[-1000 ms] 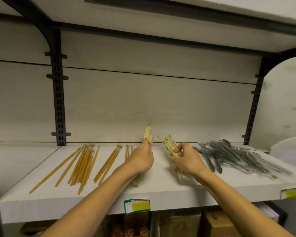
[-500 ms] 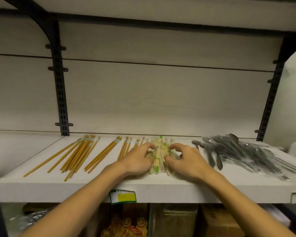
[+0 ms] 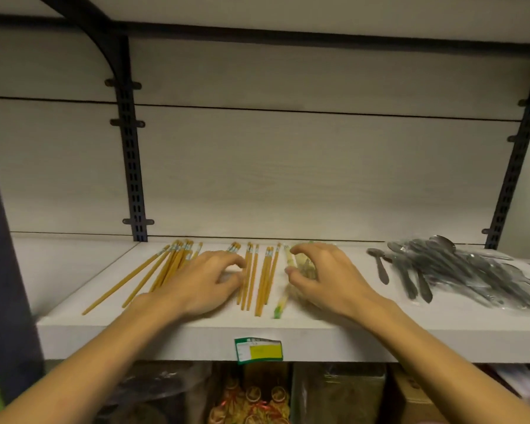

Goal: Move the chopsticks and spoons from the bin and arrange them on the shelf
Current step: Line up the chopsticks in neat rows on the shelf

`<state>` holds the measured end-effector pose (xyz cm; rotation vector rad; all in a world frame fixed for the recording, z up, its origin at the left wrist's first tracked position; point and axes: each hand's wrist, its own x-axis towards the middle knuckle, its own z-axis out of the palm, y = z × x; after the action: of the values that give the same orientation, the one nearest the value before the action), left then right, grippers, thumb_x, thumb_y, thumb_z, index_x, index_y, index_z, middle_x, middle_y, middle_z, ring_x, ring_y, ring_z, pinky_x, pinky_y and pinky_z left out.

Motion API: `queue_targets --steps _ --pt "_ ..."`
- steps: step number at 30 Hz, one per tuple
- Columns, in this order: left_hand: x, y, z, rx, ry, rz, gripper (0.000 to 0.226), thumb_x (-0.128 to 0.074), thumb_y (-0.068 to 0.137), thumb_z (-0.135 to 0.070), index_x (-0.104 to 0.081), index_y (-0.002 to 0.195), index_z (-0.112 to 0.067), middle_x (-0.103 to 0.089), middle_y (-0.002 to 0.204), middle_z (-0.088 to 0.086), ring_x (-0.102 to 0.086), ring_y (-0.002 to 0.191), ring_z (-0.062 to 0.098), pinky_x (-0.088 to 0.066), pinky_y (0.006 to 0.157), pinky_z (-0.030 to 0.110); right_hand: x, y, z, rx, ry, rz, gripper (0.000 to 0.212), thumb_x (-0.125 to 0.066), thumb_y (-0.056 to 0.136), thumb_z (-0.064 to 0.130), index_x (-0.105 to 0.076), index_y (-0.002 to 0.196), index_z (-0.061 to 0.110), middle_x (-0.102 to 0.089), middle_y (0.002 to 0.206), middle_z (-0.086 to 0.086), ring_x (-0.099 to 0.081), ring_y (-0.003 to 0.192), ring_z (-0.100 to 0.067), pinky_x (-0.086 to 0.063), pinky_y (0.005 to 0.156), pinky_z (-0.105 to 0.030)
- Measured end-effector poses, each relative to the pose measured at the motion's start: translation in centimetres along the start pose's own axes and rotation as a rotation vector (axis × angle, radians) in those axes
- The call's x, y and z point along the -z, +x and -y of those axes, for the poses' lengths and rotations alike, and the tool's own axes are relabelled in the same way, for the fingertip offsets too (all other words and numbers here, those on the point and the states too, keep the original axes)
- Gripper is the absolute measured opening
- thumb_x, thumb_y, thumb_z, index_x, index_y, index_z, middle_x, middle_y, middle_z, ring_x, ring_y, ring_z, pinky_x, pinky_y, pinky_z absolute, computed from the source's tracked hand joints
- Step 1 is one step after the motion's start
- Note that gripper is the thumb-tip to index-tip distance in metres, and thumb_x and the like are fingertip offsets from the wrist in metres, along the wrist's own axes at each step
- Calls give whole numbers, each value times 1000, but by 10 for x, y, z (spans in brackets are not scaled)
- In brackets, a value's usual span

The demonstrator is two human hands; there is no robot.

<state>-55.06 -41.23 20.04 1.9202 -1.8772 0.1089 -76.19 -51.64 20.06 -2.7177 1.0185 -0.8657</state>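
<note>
Both hands have parted: the left hand (image 3: 202, 280) now rests loose-fingered on the bare wooden chopsticks (image 3: 257, 280), left of the wrapped chopsticks (image 3: 283, 286); the right hand (image 3: 325, 276) claws those, spreading them.

You face a pale wood-grain back panel (image 3: 303, 179) with two black slotted uprights (image 3: 133, 179) fixed to it, one left, one right. A curved black bracket (image 3: 100, 41) runs from the left upright to the board above. Below you, a green and yellow price tag (image 3: 258, 350) sticks on a front edge. Under it sit boxes (image 3: 337, 393) and gold-coloured trinkets (image 3: 251, 402).
</note>
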Motion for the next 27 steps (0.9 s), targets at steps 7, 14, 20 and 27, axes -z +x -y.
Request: queue_targets --steps 7,14,20,27 --pt "25 -30 84 275 259 83 48 -27 95 -58 -48 130 -33 -50 139 -5 -46 125 20 -37 102 39 -38 23 62 -59 -191 301 53 -35 92 63 -55 121 23 -59 121 -11 -53 115 -33 -45 93 -42" --pt "26 -33 83 230 -167 163 43 -30 102 -43 -40 141 -28 -40 149 -5 -39 133 16 -29 104 26 -72 35 97 8 -17 397 52 -27 95 62 -59 117 27 -59 118 -5 -53 113 -26 -42 97 -41" --pt "24 -32 99 100 -233 225 51 -40 96 -53 -42 141 -30 -37 137 -20 -36 131 5 -29 108 25 -73 40 105 86 32 358 39 -45 97 47 -62 118 20 -64 117 -1 -57 106 -20 -46 93 -38" --pt "17 -23 110 79 4 181 62 -28 91 -68 -42 140 -33 -44 142 -9 -39 130 15 -37 106 40 -58 34 86 105 87 290 39 -51 92 53 -62 119 26 -63 121 8 -57 109 -9 -47 95 -29"
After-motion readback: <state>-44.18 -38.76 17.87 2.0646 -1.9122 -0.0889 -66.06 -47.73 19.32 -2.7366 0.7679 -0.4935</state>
